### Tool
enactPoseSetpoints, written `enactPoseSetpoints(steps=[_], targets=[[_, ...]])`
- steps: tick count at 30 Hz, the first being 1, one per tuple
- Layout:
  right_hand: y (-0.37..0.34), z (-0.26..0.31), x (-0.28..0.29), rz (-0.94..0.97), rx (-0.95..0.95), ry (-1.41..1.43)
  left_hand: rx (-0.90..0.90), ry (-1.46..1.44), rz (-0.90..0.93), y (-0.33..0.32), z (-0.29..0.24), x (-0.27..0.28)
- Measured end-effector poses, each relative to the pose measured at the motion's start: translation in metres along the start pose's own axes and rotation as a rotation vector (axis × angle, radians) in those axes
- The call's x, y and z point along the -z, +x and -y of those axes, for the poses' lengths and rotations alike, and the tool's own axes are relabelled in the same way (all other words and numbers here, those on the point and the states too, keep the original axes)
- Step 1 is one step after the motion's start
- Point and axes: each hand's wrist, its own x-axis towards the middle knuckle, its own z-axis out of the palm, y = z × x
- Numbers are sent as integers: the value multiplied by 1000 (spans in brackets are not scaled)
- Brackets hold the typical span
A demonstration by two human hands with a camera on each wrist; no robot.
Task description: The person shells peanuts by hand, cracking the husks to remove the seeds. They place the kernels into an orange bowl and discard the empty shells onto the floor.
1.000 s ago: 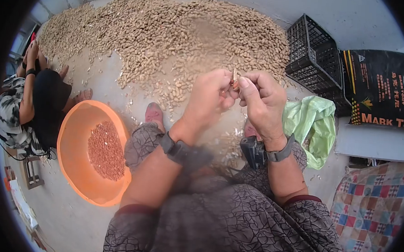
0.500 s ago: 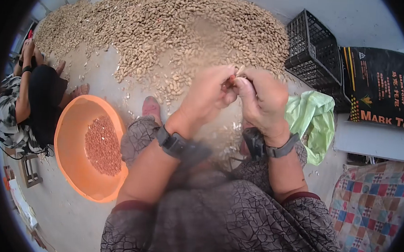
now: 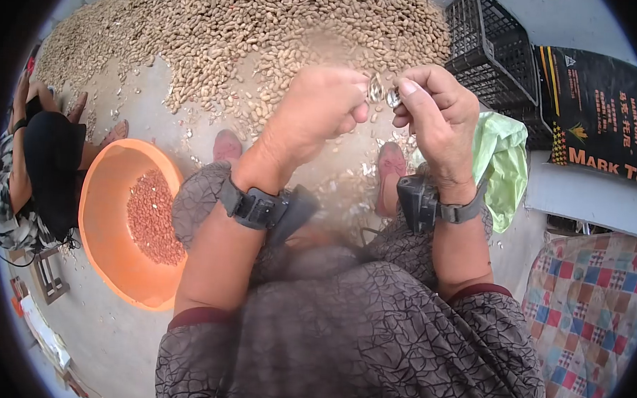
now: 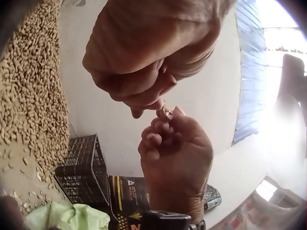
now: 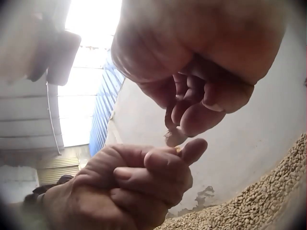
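In the head view the left hand (image 3: 316, 112) pinches a piece of opened peanut shell (image 3: 375, 89) between thumb and fingers. Just to its right, the right hand (image 3: 441, 119) pinches another shell piece (image 3: 393, 97), its hollow side showing. A small gap parts the two pieces. From the right wrist view, a shell piece (image 5: 174, 137) sits at the right hand's fingertips, close above the left hand's thumb. Whether a kernel is inside the curled fingers is hidden.
Unshelled peanuts (image 3: 270, 31) are heaped along the wall. An orange basin (image 3: 100, 245) at left holds red kernels (image 3: 152, 219), near a seated person (image 3: 50, 163). At right are a black crate (image 3: 509, 72), a green bag (image 3: 504, 165), a black sack (image 3: 604, 117) and checked cloth (image 3: 594, 307).
The hands have moved apart from each other and up in the head view. The shell, held between both hands before, is now in separate pieces. The surroundings have shifted slightly in view.
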Motion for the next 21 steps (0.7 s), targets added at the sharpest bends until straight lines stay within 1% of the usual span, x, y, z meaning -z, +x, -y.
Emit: enactPoseSetpoints(steps=[2, 3, 4, 6, 7, 8, 9, 10, 11, 13, 14, 16, 17, 19, 20, 21], targets=[[-1, 3, 11, 159, -159, -65, 9, 104, -7, -1, 0, 1], [-1, -3, 16, 232, -167, -91, 15, 102, -6, -3, -2, 2], [-3, -10, 21, 232, -175, -91, 5, 115, -9, -5, -7, 4], [-6, -20, 32, 473, -251, -149, -2, 124, -15, -9, -13, 11], [-7, -22, 35, 556, -350, -178, -3, 30, 5, -11, -15, 17], [-7, -28, 38, 558, -354, -177, -3, -63, 23, -11, -17, 19], [-6, -40, 41, 648, -437, -244, 43, -105, -25, -14, -21, 18], [-5, -53, 42, 738, -521, -311, 48, -109, -27, -14, -21, 19], [-3, -65, 40, 741, -528, -310, 75, -203, -47, -13, -21, 21], [2, -93, 32, 603, -560, -423, 126, -360, -93, -11, -21, 28], [3, -110, 29, 604, -563, -419, 129, -359, -96, -11, -21, 30], [5, -149, 24, 474, -636, -367, 148, -454, -105, -9, -22, 34], [5, -169, 19, 480, -635, -363, 147, -452, -113, -10, -21, 36], [1, -213, 11, 368, -697, -404, 138, -452, -132, -12, -21, 40], [-1, -237, 10, 372, -700, -400, 139, -452, -138, -14, -22, 41], [-3, -261, 9, 367, -690, -484, 132, -444, -125, -15, -24, 43]])
